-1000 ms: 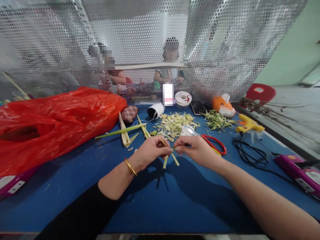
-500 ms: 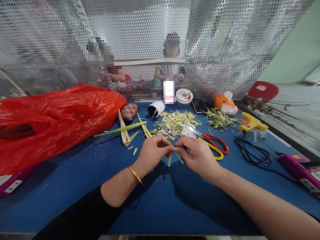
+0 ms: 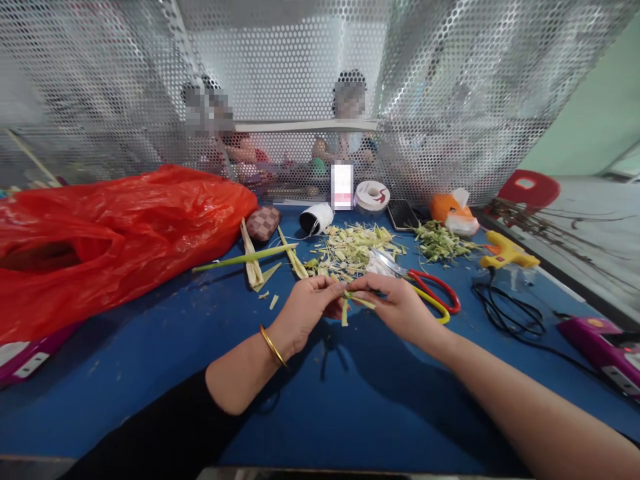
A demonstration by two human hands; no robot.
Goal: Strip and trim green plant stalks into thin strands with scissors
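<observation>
My left hand [image 3: 313, 303] and my right hand [image 3: 393, 300] meet in front of a heap of pale green leaf scraps [image 3: 357, 247]. Both are closed, thumbs and fingertips pinching narrow strips of green leaf [image 3: 345, 310]. One strip hangs down between the hands and another slants to the right under my right fingers. How the strips join is hidden by the fingertips. Scissors [image 3: 435, 290] with red and yellow handles lie just beyond my right hand. Left of the heap are a long green leaf [image 3: 245, 257] and dry husk pieces [image 3: 253, 263].
A red plastic bag [image 3: 150, 227] covers the left side. At the back stand a ribbon spool [image 3: 373, 195], a white thread cone [image 3: 320, 217] and a tissue pack [image 3: 455, 213]. On the right lie a yellow glue gun [image 3: 510, 251], its black cable and a purple power strip [image 3: 603, 347]. Two people sit behind a perforated screen.
My right hand has turned a little, with its fingers more drawn together. The right strip now slants sideways rather than downward. The whole view has shifted slightly.
</observation>
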